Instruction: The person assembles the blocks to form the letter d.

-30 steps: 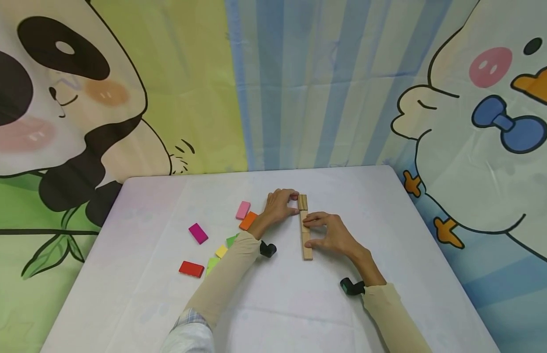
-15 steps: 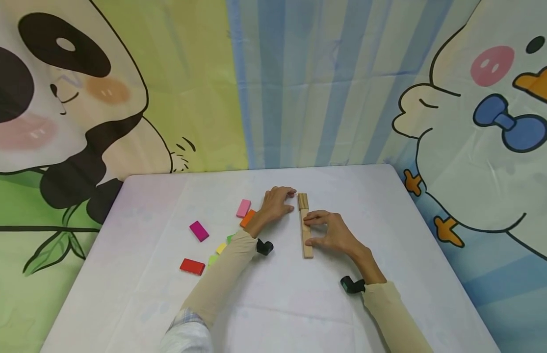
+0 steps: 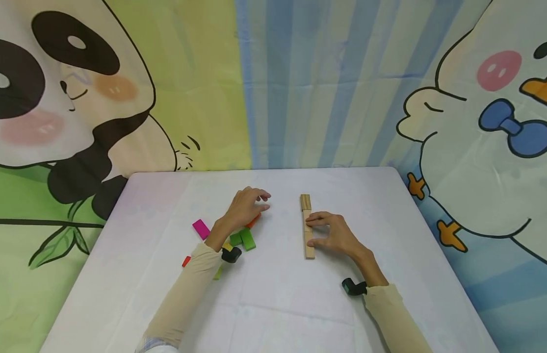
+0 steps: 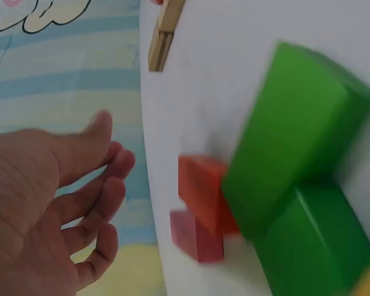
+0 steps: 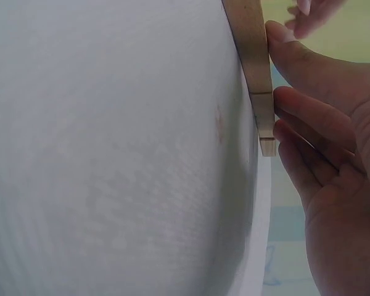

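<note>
Row of plain wooden blocks [image 3: 307, 234] – laid end to end on the white tabletop [image 3: 273, 309], right of its middle, pointing away from the person; far piece darker, marked with a lengthwise line.

Right hand [image 3: 335, 234] – at the right side of the row; thumb well parted from the fingers, fingers gently bent; tips of thumb and fingers touch the blocks' side, none wrapped around them.

Left hand [image 3: 244, 208] – well apart from the row, to its left; fingers loosely curved, thumb held away from them, nothing in its hold.

Coloured blocks, about and beneath the left arm: two green blocks [image 3: 247, 239], touching; orange block [image 3: 254, 220]; pink block [image 4: 194, 237], beside the orange; magenta block [image 3: 201, 228]; yellow block [image 3: 227, 245], red block [image 3: 186, 261] and lime block [image 3: 218, 273], each partly hidden.

Beige sleeves [image 3: 180, 299], one per arm. Backdrop [image 3: 295, 88]: striped blue centre, cartoon panda left, white cartoon bird right.
</note>
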The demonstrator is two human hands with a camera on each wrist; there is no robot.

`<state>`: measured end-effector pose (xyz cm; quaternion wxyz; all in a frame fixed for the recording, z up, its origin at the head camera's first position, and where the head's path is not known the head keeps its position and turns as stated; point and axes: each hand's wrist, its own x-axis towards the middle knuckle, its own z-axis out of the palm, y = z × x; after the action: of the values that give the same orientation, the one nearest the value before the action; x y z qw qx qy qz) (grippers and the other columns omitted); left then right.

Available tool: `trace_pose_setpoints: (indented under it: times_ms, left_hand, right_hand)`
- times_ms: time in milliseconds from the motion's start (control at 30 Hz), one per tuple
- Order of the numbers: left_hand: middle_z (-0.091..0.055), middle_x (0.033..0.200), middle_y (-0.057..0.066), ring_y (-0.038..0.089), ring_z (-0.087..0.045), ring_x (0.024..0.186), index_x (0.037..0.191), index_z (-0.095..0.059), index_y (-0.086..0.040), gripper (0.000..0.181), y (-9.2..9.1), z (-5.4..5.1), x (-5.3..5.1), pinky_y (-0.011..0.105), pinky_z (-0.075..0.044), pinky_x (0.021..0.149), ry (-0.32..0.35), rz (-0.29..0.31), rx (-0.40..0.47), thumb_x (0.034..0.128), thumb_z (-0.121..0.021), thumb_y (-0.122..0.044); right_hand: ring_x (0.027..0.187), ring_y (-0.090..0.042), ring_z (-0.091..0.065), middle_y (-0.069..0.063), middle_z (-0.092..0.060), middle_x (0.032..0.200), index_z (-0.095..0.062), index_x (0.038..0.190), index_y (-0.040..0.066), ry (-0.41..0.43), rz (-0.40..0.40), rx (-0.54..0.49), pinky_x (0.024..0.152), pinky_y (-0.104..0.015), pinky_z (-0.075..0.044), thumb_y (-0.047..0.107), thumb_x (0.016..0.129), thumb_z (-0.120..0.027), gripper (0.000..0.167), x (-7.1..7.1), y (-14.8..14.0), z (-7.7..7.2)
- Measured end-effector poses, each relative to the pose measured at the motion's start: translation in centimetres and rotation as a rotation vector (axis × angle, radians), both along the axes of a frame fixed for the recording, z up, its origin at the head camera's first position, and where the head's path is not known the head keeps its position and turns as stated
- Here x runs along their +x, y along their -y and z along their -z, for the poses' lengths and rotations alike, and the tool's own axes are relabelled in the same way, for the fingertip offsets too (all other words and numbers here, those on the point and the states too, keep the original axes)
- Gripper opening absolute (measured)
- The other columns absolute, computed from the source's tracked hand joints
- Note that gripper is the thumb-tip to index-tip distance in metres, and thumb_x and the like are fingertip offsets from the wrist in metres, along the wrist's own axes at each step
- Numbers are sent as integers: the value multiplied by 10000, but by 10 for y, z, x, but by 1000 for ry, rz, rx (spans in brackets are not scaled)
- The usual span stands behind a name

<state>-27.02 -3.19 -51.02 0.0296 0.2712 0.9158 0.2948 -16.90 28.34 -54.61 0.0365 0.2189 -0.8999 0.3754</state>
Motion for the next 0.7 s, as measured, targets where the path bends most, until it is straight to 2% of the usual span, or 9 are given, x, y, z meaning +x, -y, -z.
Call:
trace_pose_setpoints:
  times_ms: [200, 367, 533, 700]
  left_hand:
    - [-780, 1075, 57, 222, -582, 976, 1256, -785, -105, 521, 29, -5, 19, 428, -397, 925, -62, -22, -143, 916, -870, -491]
    - [-771, 1022, 9, 198, -564, 952, 1139, -786, -136, 606, 52, -5, 37, 422, -387, 905, -78, -50, -206, 786, -932, -606]
    - [-745, 1015, -11, 190, -550, 936, 1139, -773, -159, 667, 68, 1, 53, 421, -372, 916, -93, -70, -232, 723, -952, -649]
    - [-758, 1054, -17, 191, -557, 974, 1190, -766, -156, 736, 74, 11, 64, 452, -377, 963, -113, -48, -232, 694, -964, -664]
  right_hand:
    - [1363, -412, -658, -148, -767, 1346, -792, 1258, -25, 16, 7, -15, 1169, -623, -485, 170, 769, -1012, 571, 1, 0, -2]
    - [1366, -413, -655, -148, -765, 1350, -789, 1263, -27, 22, 3, -16, 1171, -624, -484, 166, 776, -1008, 568, 1, 1, -2]
    - [1370, -418, -652, -152, -763, 1352, -786, 1268, -27, 23, -2, -15, 1171, -632, -480, 168, 781, -1006, 569, 1, 0, -2]
    - [1373, -418, -649, -145, -764, 1351, -787, 1266, -27, 25, -3, -25, 1173, -629, -480, 157, 774, -1008, 570, 0, 0, -1]
